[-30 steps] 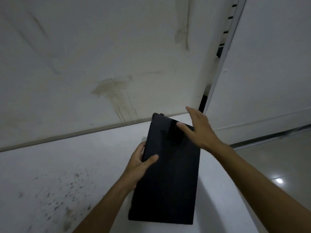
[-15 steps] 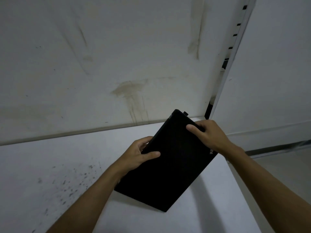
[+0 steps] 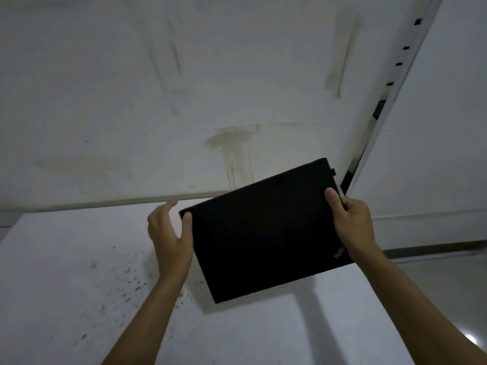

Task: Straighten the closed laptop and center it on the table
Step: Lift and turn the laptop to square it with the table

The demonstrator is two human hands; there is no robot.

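I have the laptop (image 3: 263, 230) up off the table (image 3: 66, 285), its lid closed, skewed so that its far right corner points toward the wall (image 3: 131, 101). My right hand (image 3: 351, 225) is clamped on its right edge, thumb on top, fingers underneath and out of sight. My left hand (image 3: 168, 238) is at the left edge with only the thumb pressing the far left corner; the other fingers are spread open and off it, so the right hand seems to carry most of the weight.

I judge the step to be the turn: the laptop is lifted and partly rotated, not yet square and not yet down. It hangs over the right part of the table, its right end past the table's right edge. Next I need to close my left fingers on the edge, swing the laptop until its long side runs parallel with the table's back edge, carry it left toward the middle, and lower it flat without letting it slip.

The table is white and smooth, with dark specks scattered on its left half. The wall behind is pale and stained, with a brown drip mark just behind the laptop. A slotted white rail (image 3: 400, 64) runs up the right, and glossy floor (image 3: 448, 299) shows beyond.
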